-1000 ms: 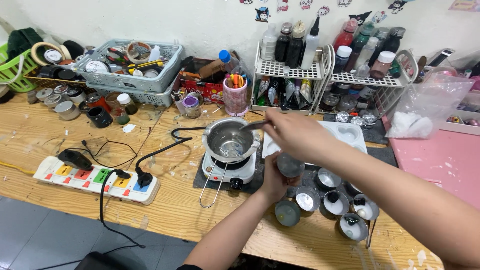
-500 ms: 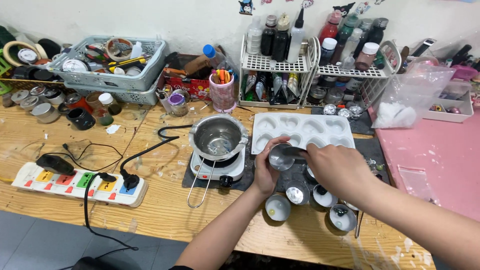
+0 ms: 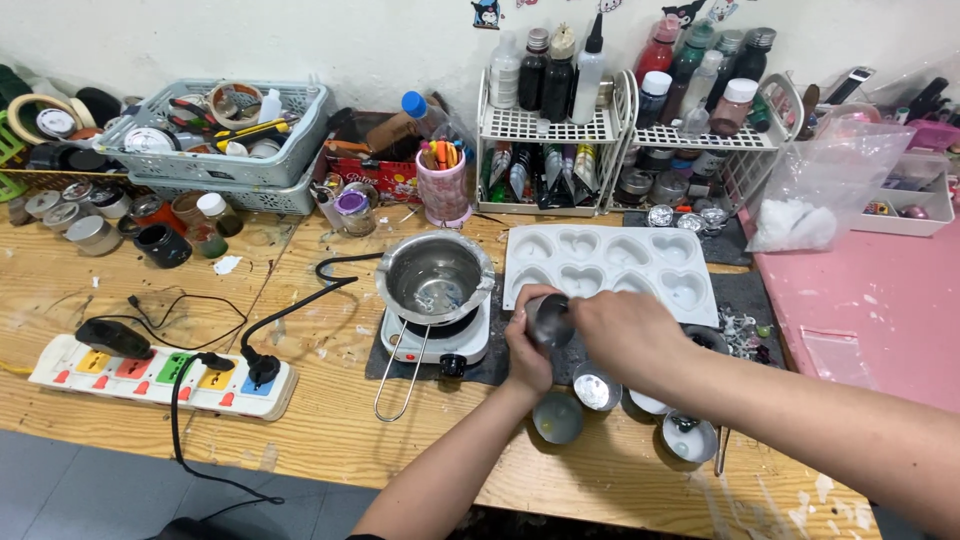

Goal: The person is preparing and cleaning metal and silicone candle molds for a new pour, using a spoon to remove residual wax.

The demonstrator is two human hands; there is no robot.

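Now your right hand [image 3: 630,335] has left pot [image 3: 435,278], joined left hand [image 3: 528,345]; both sets of fingers grasp small metal tin [image 3: 550,318] beside heart mould [image 3: 608,270], near counter's front edge.

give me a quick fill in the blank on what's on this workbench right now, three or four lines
1. Both hands, left hand and right hand, hold one small metal tin between them, just in front of the white ____ mould.
2. The cavities of the silicone mould are shaped like ____.
3. The metal pot sits on a small white electric ____.
4. The power strip lies to the ____ of the pot.

Missing words: silicone; hearts; hot plate; left
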